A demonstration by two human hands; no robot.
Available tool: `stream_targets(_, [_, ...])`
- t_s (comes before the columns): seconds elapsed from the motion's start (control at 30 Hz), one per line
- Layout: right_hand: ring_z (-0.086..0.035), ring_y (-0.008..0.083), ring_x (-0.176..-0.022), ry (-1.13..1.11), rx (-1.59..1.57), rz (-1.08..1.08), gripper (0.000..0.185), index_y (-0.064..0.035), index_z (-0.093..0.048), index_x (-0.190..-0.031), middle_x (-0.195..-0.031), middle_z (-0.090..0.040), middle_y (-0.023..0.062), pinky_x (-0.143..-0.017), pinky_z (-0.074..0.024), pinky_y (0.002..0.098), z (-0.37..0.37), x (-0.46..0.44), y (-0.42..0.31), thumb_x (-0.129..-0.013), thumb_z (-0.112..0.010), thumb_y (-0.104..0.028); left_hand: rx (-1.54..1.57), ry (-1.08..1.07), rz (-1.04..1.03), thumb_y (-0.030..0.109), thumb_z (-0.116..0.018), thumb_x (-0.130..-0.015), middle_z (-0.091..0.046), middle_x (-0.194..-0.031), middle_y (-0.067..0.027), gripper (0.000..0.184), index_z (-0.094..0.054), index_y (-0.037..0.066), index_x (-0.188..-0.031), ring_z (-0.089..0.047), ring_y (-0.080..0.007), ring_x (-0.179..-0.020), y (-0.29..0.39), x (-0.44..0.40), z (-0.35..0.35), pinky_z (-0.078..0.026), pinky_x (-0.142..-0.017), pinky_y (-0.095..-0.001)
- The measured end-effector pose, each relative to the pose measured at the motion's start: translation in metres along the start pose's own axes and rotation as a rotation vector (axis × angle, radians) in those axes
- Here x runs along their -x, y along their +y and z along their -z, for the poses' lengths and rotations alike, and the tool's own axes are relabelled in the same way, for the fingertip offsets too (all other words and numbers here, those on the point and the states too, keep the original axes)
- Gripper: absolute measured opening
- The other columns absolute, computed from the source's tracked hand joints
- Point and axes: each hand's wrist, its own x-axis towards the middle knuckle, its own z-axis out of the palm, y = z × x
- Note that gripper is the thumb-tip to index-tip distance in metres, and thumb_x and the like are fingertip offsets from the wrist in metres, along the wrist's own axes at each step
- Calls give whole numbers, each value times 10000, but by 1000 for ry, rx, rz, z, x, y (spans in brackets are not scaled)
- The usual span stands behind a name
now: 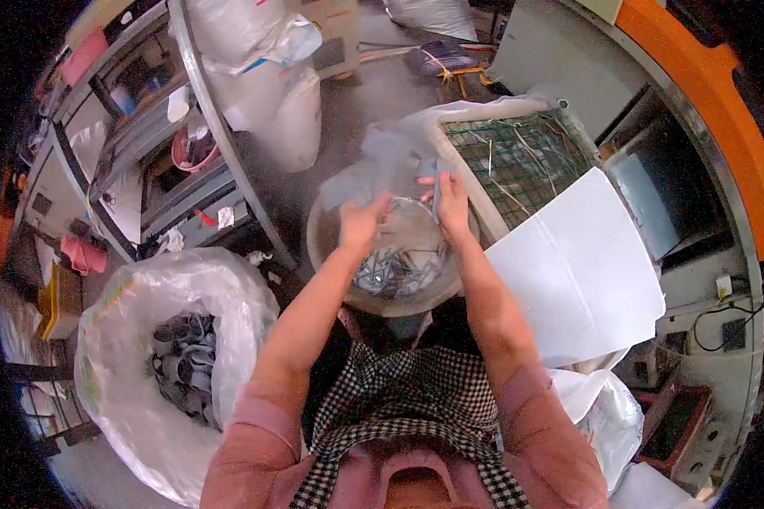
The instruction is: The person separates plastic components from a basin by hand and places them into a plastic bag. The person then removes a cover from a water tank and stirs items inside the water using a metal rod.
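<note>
A round tub (314,246) stands in front of my knees, with many small grey pieces (399,270) lying at its bottom. Over the tub's left far side, my left hand (365,222) is closed on a grey piece (345,187), its fingers curled to the right. Across from it, my right hand (450,202) grips another flat grey piece (437,193) between thumb and fingers. The two hands are apart. Blurred translucent plastic (390,148) shows just beyond them.
At the left, a plastic-lined bag (110,356) holds dark grey parts. A white-framed box with green netting (518,161) and a white sheet (577,271) are at the right. White sacks (272,102) stand behind; a metal rack (216,136) is left.
</note>
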Motion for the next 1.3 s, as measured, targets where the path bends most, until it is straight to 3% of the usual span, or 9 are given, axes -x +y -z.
stream_targets(0.17, [-590, 170, -610, -25, 122, 134, 259, -3, -404, -1030, -921, -625, 120, -586, -476, 288, -12, 9, -1, -950, -404, -250, 141, -43, 3, 218, -639, -826, -630, -803, -72, 293, -569, -13, -991, -599, -197, -661, -14, -19, 12, -488, -537, -323])
stream_targets(0.23, [-606, 173, -736, -147, -142, 224, 210, -11, -401, -1057, -940, -618, 110, -706, -482, 291, -29, 16, 2, -933, -453, -173, 320, -82, 127, 130, -592, -846, -614, -879, -105, 217, -566, -20, -1000, -596, -199, -678, -15, -12, -1, -509, -515, -315])
stream_targets(0.27, [-591, 176, -863, -133, -17, 235, 239, -19, -402, -1070, -981, -608, 110, -797, -458, 291, -34, 19, 2, -893, -524, -123, 318, -79, 132, 130, -592, -846, -614, -879, -105, 217, -566, -20, -1000, -596, -199, -678, -15, -8, -7, -509, -515, -315])
stream_targets(0.37, [-577, 174, -905, -112, 100, 334, 320, -15, -395, -1093, -1012, -600, 118, -791, -455, 287, -36, 7, 28, -854, -580, -120, 205, -82, 101, 143, -586, -854, -591, -990, -119, 267, -539, -3, -1073, -600, -220, -807, -21, -7, -12, -524, -555, -335])
stream_targets(0.43, [-581, 171, -867, -108, 171, 329, 393, -12, -386, -1124, -1021, -601, 129, -771, -460, 288, -26, 7, 16, -818, -616, -100, 413, -261, 212, 167, -576, -862, -570, -1060, -111, 300, -522, 18, -1118, -582, -218, -909, -25, -20, -4, -527, -620, -343])
stream_targets(0.5, [-592, 179, -852, -160, -14, 139, 427, -4, -377, -1147, -1017, -600, 136, -755, -472, 296, -23, 3, 10, -802, -620, -69, 436, -275, 224, 168, -570, -866, -571, -1073, -111, 303, -519, 25, -1128, -571, -227, -946, -23, -24, -2, -524, -676, -368])
stream_targets(0.67, [-580, 185, -964, -182, -154, 74, 439, -10, -381, -1170, -1051, -598, 124, -817, -459, 297, -11, -2, 2, -786, -589, 21, 504, -325, 241, 259, -497, -905, -576, -1133, -96, 316, -505, 108, -1183, -554, -260, -1027, -7, -28, 6, -471, -837, -453])
stream_targets(0.93, [-557, 172, -974, -302, -199, -16, 387, -19, -404, -1119, -1060, -596, 119, -834, -441, 308, -17, 5, 8, -800, -623, -39, 494, -369, 171, 158, -423, -925, -483, -1248, -132, 411, -365, 64, -1320, -525, -265, -1055, 2, -14, 0, -468, -820, -451])
stream_targets(1.3, [-577, 169, -886, -187, -81, 64, 297, -1, -404, -1095, -993, -613, 130, -765, -457, 281, -31, 9, 7, -896, -547, -169, 593, -447, 243, 224, -485, -914, -548, -1181, -30, 362, -465, 122, -1260, -529, -197, -1056, -3, -15, -2, -417, -906, -371])
